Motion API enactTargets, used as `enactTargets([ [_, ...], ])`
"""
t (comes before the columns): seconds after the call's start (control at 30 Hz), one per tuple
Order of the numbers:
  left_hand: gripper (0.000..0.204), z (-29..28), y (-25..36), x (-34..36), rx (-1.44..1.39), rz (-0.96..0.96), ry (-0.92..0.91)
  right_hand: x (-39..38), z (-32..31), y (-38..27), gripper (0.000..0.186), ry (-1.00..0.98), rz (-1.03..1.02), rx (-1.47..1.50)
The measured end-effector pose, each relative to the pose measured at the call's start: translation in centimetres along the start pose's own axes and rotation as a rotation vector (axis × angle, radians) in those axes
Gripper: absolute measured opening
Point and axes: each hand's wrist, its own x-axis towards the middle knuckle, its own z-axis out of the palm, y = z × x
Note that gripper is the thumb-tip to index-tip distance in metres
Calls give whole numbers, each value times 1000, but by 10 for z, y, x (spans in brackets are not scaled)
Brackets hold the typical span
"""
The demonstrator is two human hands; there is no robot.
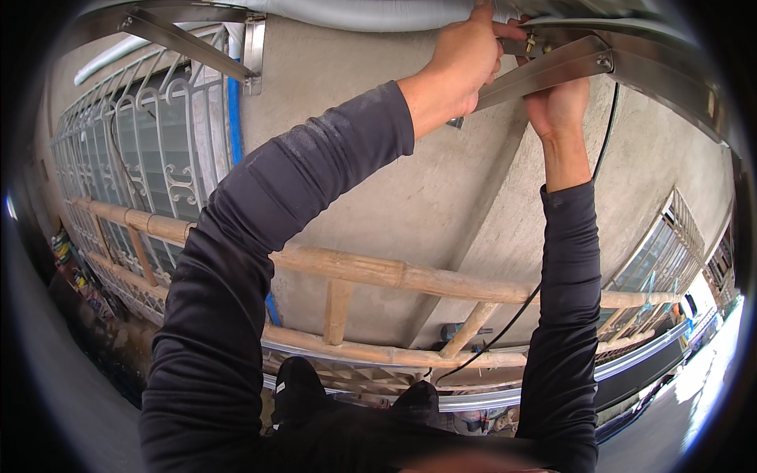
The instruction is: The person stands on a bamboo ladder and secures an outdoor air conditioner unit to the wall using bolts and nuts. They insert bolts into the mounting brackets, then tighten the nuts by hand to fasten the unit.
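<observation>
Both arms are raised to a metal bracket (548,72) high at the right. My left hand (464,67) is beside its slanted bar, with fingers curled and one finger reaching toward a brass-coloured bolt (531,42). What the left hand grips, if anything, is hidden. From below, my right hand (558,109) reaches up behind the same bar, its palm against or close to it. The bar covers most of its fingers, so their grip cannot be seen. A wide curved metal beam (670,87) runs off to the right from the bracket's joint.
A bamboo railing (402,274) crosses in front of the concrete wall (363,213). Black cable (505,331) hangs by my right arm. A second bracket (189,51) and a barred window (150,150) are at left. White wrapped pipe (371,14) runs overhead. A power tool (461,333) lies low down.
</observation>
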Motion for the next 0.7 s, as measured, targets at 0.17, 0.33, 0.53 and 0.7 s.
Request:
enactTargets([
  [0.17, 58, 1, 3, -2, 112, -1, 23, 1, 0, 0, 48, -40, -9, 9],
  [0.33, 62, 6, 6, -1, 142, 3, 51, 0, 0, 0, 47, 41, 7, 24],
  [0.53, 61, 5, 7, -2, 161, -75, 4, 1, 0, 1, 45, -25, -14, 32],
  [0.7, 60, 5, 0, 0, 91, 55, 95, 2, 0, 0, 46, -6, -7, 39],
])
